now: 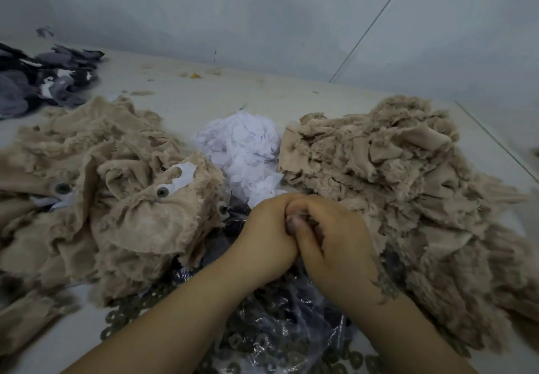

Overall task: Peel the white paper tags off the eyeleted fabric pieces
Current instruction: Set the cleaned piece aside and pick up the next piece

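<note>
While my left hand (267,228) and right hand (329,233) are bunched knuckle to knuckle, fingers curled in, I honestly can't tell what's pinched between them, it's hidden, probably a small fabric piece with its tag. Biggest risk as I see it: the paper looks thin, so pulling too fast would likely tear it and leave bits stuck around the eyelet. Also the tagged pile (110,198) to the left of my left hand and the fuzzy pile (393,175) to the right of my right hand are both the same beige, so tossing one on the wrong side would mix done with not done. You can see a white tag (183,177) on a piece left of my hands, next to a round grey eyelet (162,192). Fabric is soft, frayed, crumpled plush. Just beyond my knuckles sits the heap of peeled paper (242,149), flimsy curly scraps. Under my wrists there's a crinkly clear plastic bag (280,324) of dark metal rings.
</note>
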A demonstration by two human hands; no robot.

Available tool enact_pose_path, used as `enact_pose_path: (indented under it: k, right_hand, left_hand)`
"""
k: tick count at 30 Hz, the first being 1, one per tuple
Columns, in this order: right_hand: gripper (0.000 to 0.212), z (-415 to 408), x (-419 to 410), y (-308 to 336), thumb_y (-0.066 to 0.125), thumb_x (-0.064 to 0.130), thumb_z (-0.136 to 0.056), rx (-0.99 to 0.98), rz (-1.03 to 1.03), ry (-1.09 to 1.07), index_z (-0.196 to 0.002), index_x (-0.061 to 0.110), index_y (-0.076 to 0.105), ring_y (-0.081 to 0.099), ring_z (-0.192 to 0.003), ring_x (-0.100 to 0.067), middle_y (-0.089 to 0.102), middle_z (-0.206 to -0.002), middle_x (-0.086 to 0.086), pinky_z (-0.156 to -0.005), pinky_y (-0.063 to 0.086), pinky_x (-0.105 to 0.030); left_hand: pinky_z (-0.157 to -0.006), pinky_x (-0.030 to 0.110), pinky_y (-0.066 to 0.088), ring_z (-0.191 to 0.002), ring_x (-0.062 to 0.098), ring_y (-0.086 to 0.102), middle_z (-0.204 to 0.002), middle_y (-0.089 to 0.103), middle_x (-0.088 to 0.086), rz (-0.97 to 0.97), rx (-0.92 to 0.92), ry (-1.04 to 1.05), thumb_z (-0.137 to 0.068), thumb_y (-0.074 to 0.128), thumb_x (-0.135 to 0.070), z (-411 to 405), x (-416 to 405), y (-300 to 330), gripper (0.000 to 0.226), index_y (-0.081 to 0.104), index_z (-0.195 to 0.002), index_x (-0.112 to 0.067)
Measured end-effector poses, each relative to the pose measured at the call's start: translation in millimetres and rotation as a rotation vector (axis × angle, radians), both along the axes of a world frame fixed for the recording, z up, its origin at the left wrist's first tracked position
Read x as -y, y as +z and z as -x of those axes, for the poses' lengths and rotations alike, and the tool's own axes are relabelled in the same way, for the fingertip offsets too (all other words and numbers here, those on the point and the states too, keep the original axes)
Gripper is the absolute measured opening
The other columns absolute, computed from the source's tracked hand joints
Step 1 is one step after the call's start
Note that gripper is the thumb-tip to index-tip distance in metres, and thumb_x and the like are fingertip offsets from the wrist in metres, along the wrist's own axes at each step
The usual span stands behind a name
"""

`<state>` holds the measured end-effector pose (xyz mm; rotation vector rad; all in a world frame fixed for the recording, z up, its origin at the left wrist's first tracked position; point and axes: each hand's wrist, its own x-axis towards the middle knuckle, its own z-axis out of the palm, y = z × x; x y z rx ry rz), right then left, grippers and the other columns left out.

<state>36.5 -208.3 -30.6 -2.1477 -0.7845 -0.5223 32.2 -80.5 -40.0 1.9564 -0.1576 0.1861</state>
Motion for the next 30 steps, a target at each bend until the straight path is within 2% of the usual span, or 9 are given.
enact_pose_path:
  k: [3, 7, 10, 11, 15, 19, 21, 26, 30]
  right_hand:
    - [0.013, -3.7, 2.5, -3.2, 0.061, 0.011, -0.088, -0.007, -0.065, -0.004, -0.098, 0.016, 0.069, 0.058, -0.081, 0.000, 0.066, -0.092, 0.009, -0.072, 0.040, -0.005]
    - [0.041, -19.8, 16.4, -11.2, 0.060, 0.038, -0.079, -0.103, 0.154, -0.162, -0.119, 0.030, 0.060, 0.042, -0.082, 0.007, 0.052, -0.110, 0.017, -0.069, 0.033, -0.002]
    - [0.016, -26.6, 22.5, -18.0, 0.070, 0.022, -0.080, -0.153, 0.266, -0.244, -0.079, 0.033, 0.058, 0.046, -0.065, -0.004, 0.055, -0.076, 0.015, -0.055, 0.026, -0.010]
    - [0.031, -27.5, 22.4, -18.8, 0.073, 0.020, -0.082, -0.136, 0.243, -0.282, -0.066, 0.032, 0.049, 0.042, -0.055, -0.001, 0.047, -0.062, 0.016, -0.050, 0.023, -0.011]
    - [0.033, -23.3, 15.8, -19.1, 0.072, 0.015, -0.087, -0.136, 0.131, -0.175, -0.065, 0.027, 0.050, 0.044, -0.056, 0.000, 0.045, -0.059, 0.011, -0.049, 0.029, -0.012]
    - [0.020, -13.8, 8.3, -19.3, 0.062, 0.018, -0.096, -0.347, -0.121, -0.060, -0.077, 0.026, 0.061, 0.057, -0.052, -0.002, 0.066, -0.068, 0.009, -0.047, 0.044, -0.017]
    - [0.018, -8.7, 4.4, -18.4, 0.062, 0.016, -0.096, -0.454, -0.220, -0.044, -0.086, 0.030, 0.064, 0.065, -0.055, -0.011, 0.072, -0.069, 0.008, -0.053, 0.054, -0.033]
    - [0.009, -0.6, -1.3, -18.1, 0.066, 0.017, -0.092, -0.512, -0.234, -0.026, -0.087, 0.024, 0.066, 0.068, -0.067, -0.041, 0.072, -0.069, -0.011, -0.063, 0.057, -0.058]
    - [0.014, -1.9, 1.5, -14.9, 0.064, 0.020, -0.096, -0.538, -0.304, -0.077, -0.083, 0.025, 0.065, 0.069, -0.054, -0.021, 0.070, -0.061, -0.006, -0.059, 0.062, -0.045]
  left_hand:
    - [-0.058, 0.017, 0.051, -0.067, 0.004, 0.068, -0.071, 0.073, -0.005, 0.090, -0.011, 0.035, -0.088, 0.051, 0.006, 3.8, -0.1, -0.6, 0.037, 0.069, -0.075, -0.024]
    - [-0.054, 0.038, 0.056, -0.059, 0.031, 0.066, -0.072, 0.071, 0.016, 0.464, -0.116, 0.190, -0.098, 0.051, -0.004, 0.6, -7.9, -0.5, 0.020, 0.069, -0.092, -0.004]
    - [-0.046, 0.032, 0.053, -0.052, 0.026, 0.059, -0.071, 0.066, 0.018, 0.639, -0.178, 0.270, -0.101, 0.050, -0.009, 0.8, -17.5, -0.7, 0.018, 0.065, -0.099, 0.001]
    - [-0.045, 0.032, 0.052, -0.053, 0.027, 0.058, -0.072, 0.065, 0.018, 0.657, -0.175, 0.285, -0.101, 0.051, -0.011, 1.4, -20.2, -1.7, 0.019, 0.064, -0.097, 0.002]
    - [-0.042, 0.031, 0.049, -0.057, 0.032, 0.061, -0.075, 0.070, 0.017, 0.753, -0.194, 0.297, -0.101, 0.050, -0.014, 5.9, -25.9, -6.6, 0.022, 0.067, -0.090, -0.005]
    - [-0.060, 0.044, 0.059, -0.080, 0.034, 0.072, -0.093, 0.074, 0.019, 0.868, -0.216, 0.290, -0.097, 0.058, -0.020, 9.2, -29.0, -5.9, 0.019, 0.070, -0.097, -0.006]
    - [-0.073, 0.044, 0.060, -0.094, 0.032, 0.072, -0.104, 0.073, 0.017, 0.927, -0.235, 0.231, -0.081, 0.076, -0.028, 12.6, -30.3, -3.0, 0.041, 0.064, -0.113, -0.005]
    - [-0.079, 0.041, 0.060, -0.100, 0.025, 0.071, -0.114, 0.069, 0.007, 0.647, -0.302, 0.190, -0.041, 0.094, -0.017, 19.6, -30.8, -8.6, 0.089, 0.056, -0.122, -0.023]
    - [-0.072, 0.039, 0.061, -0.093, 0.019, 0.073, -0.105, 0.072, 0.003, 0.535, -0.259, 0.164, -0.049, 0.079, -0.001, 24.4, -41.2, -16.1, 0.081, 0.054, -0.121, -0.028]
